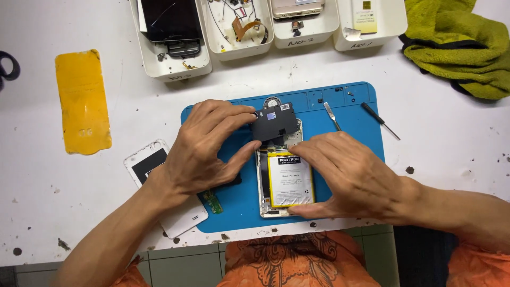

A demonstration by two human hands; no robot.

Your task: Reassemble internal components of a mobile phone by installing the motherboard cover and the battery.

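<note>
An opened phone [264, 186] lies on the blue repair mat [350, 127], its yellow battery [289, 180] showing. My left hand [204, 146] pinches a dark plastic inner cover [273, 125] at the phone's top end, thumb below and fingers on its left edge. Along the phone's right side rests my right hand [353, 178]; its fingers touch the battery's upper right edge and its thumb lies at the phone's bottom end.
A metal spudger [332, 115] and a small screwdriver [380, 120] lie on the mat's upper right. A white back cover [154, 167] and a small green circuit board [214, 202] sit by my left wrist. Several white parts bins [172, 66] line the back. Yellow sheet [82, 101] left, green cloth [462, 45] right.
</note>
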